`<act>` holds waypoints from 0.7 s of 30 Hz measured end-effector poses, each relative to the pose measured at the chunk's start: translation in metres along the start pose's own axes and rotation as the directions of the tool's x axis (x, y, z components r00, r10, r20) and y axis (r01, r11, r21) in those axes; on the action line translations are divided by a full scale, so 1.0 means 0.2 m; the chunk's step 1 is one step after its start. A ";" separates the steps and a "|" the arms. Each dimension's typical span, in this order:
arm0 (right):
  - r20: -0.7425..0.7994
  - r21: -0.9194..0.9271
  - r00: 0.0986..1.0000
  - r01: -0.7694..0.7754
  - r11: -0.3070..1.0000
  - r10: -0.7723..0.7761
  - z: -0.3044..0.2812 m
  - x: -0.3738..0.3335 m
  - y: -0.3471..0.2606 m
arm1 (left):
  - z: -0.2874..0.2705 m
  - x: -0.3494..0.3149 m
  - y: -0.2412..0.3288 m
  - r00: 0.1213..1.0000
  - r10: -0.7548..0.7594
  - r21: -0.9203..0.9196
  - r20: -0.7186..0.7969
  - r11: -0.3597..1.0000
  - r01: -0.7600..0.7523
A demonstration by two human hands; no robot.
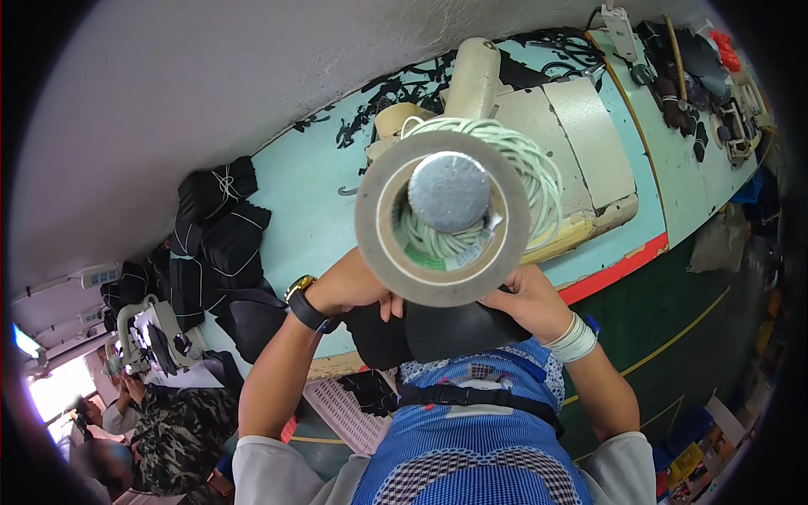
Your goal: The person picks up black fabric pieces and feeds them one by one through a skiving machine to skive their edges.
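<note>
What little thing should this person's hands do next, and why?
Perhaps smooth the black material with the left hand: the right hand seems to pinch its edge, while the left is close by. The roll hides part of both.

Bare hands: two. Flat black flexible pieces: two visible. Grey ring-shaped roll: one. Silver metallic disc: one. Pale-green cord coil: one. Black-strapped gold wristwatch: one.
</note>
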State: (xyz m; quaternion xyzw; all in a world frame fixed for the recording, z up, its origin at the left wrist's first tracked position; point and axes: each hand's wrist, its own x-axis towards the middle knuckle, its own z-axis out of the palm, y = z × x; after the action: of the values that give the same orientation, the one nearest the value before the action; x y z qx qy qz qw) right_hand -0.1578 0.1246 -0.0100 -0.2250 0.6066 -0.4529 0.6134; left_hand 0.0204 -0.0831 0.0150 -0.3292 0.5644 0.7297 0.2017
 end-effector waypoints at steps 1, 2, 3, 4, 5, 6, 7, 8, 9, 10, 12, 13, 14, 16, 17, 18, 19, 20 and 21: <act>-0.018 0.106 0.998 -0.053 0.993 0.055 0.01 0.00 0.00 | -0.02 0.00 -0.02 1.000 0.006 0.045 0.004 0.999 -0.006; -0.031 0.215 0.994 -0.099 0.972 0.108 0.02 0.00 -0.02 | -0.03 -0.01 -0.01 0.978 0.192 -0.045 0.081 0.981 -0.189; -0.035 0.224 0.994 -0.094 0.970 0.104 0.00 -0.01 -0.04 | -0.04 -0.02 0.00 0.915 0.377 -0.148 0.142 0.922 -0.357; -0.110 0.108 0.994 0.003 0.994 0.009 -0.04 -0.03 -0.05 | -0.01 -0.01 0.02 0.916 0.373 -0.141 0.149 0.925 -0.354; -0.179 -0.018 0.980 0.089 0.996 -0.091 -0.07 -0.04 -0.07 | 0.04 0.02 0.03 0.957 0.275 -0.066 0.093 0.961 -0.270; -0.281 0.021 0.948 0.165 0.986 -0.152 -0.10 -0.06 -0.10 | 0.11 0.06 0.05 0.985 0.173 0.002 0.029 0.985 -0.173; -0.245 -0.049 0.969 0.011 0.999 -0.023 -0.15 -0.12 -0.25 | 0.17 0.07 0.06 0.996 0.073 0.061 -0.050 0.996 -0.070; -0.280 -0.159 0.960 -0.057 0.986 0.011 -0.18 -0.18 -0.27 | 0.22 0.10 0.06 0.994 -0.015 0.120 -0.112 0.992 0.028; -0.318 -0.268 0.947 -0.125 0.955 0.034 -0.18 -0.26 -0.28 | 0.18 0.08 -0.02 0.996 -0.004 0.132 -0.091 0.991 0.016; -0.426 -0.265 0.903 -0.057 0.963 -0.064 -0.14 -0.33 -0.30 | 0.05 0.05 -0.20 0.992 0.053 0.053 -0.118 0.998 -0.047; -0.604 -0.569 0.651 0.052 0.821 -0.460 -0.10 -0.44 -0.35 | -0.04 -0.03 -0.33 0.977 0.133 -0.080 -0.165 0.986 -0.148; -0.616 -0.699 0.449 0.066 0.712 -0.647 -0.12 -0.45 -0.37 | -0.03 -0.06 -0.39 0.971 0.154 0.014 -0.183 0.988 -0.154; -0.509 -0.831 0.340 0.047 0.555 -0.791 -0.18 -0.38 -0.41 | -0.02 -0.10 -0.42 0.964 0.171 0.110 -0.206 0.982 -0.150; -0.265 -0.962 0.409 -0.050 0.269 -0.873 -0.29 -0.21 -0.38 | 0.01 -0.13 -0.72 0.872 0.485 0.890 -0.062 0.423 -0.172; -0.185 -0.982 0.578 -0.091 0.163 -0.795 -0.34 -0.13 -0.27 | 0.08 -0.14 -0.76 0.832 0.541 0.915 -0.127 0.387 -0.112; -0.166 -0.979 0.554 0.010 0.206 -0.816 -0.27 -0.13 -0.21 | 0.10 -0.19 -0.75 0.854 0.449 0.825 -0.261 0.563 -0.044; -0.133 -0.962 0.534 0.133 0.239 -0.835 -0.15 -0.13 -0.12 | 0.13 -0.22 -0.76 0.861 0.323 0.690 -0.393 0.722 0.044; -0.119 -0.924 0.555 0.243 0.297 -0.824 -0.06 -0.16 -0.05 | 0.16 -0.25 -0.78 0.858 0.326 0.684 -0.398 0.728 0.040; -0.109 -0.868 0.574 0.343 0.359 -0.812 0.03 -0.18 0.01 | 0.18 -0.28 -0.80 0.793 0.419 0.760 -0.442 0.645 0.082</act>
State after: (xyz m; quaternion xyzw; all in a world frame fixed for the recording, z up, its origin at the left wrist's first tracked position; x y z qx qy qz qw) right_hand -0.1463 0.1546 0.0090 -0.5381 0.7498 -0.3822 0.0463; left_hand 0.1560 0.0012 -0.0508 -0.3660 0.8749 0.3110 0.0622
